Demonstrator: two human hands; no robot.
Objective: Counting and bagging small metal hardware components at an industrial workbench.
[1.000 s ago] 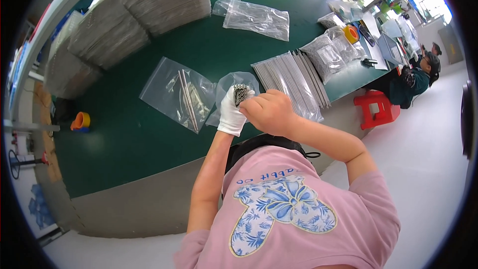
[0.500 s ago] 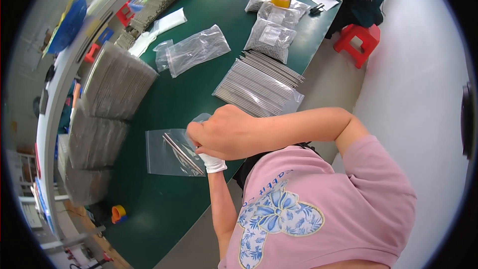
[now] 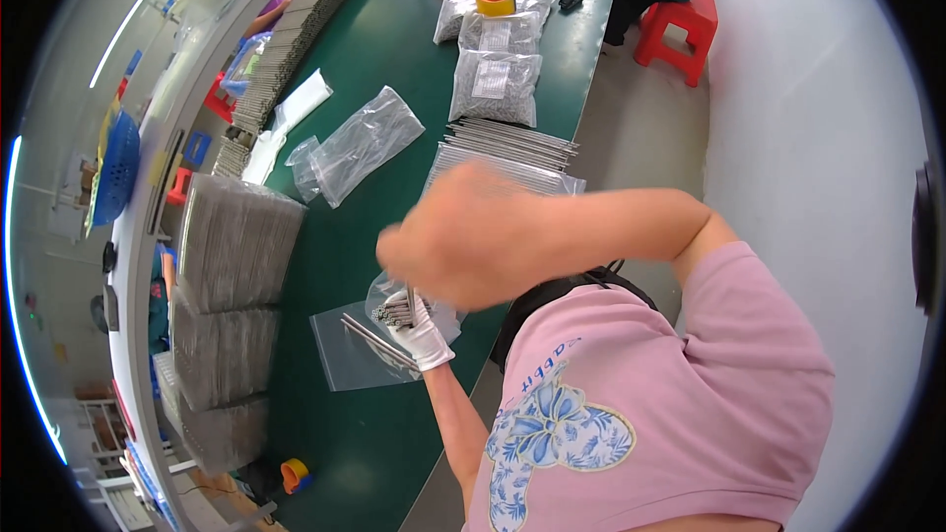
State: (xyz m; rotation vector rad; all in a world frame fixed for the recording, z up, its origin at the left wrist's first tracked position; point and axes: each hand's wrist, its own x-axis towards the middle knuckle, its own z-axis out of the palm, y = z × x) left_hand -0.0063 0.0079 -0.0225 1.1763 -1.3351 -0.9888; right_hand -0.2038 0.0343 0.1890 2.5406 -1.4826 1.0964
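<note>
My gloved left hand (image 3: 426, 339) is closed round a bundle of thin metal tubes (image 3: 396, 312), their ends facing up. Clear plastic (image 3: 382, 293) surrounds the bundle. Directly above it, my bare right hand (image 3: 463, 236) is blurred by motion, with its fingers curled in. A single metal tube (image 3: 412, 303) runs from under those fingers down to the bundle; the fingertips themselves are hidden. Under my left hand a flat clear bag (image 3: 340, 360) lies on the table, with a few loose tubes (image 3: 374, 340) on or in it. More tubes (image 3: 517, 143) lie in a row beyond my right hand, partly bagged.
Packed bags (image 3: 496, 87) of small grey pieces lie on the green table (image 3: 384, 443), a tape roll (image 3: 495, 0) on top. Left of them is an empty clear bag (image 3: 360, 143). Tall wrapped stacks (image 3: 236, 246) line the left edge. A red stool (image 3: 680, 34) stands beyond the table.
The view has shifted, so the table things sit lower left of before. My right hand has lifted away from my left, uncovering the gloved fingers and the bundle of tubes.
</note>
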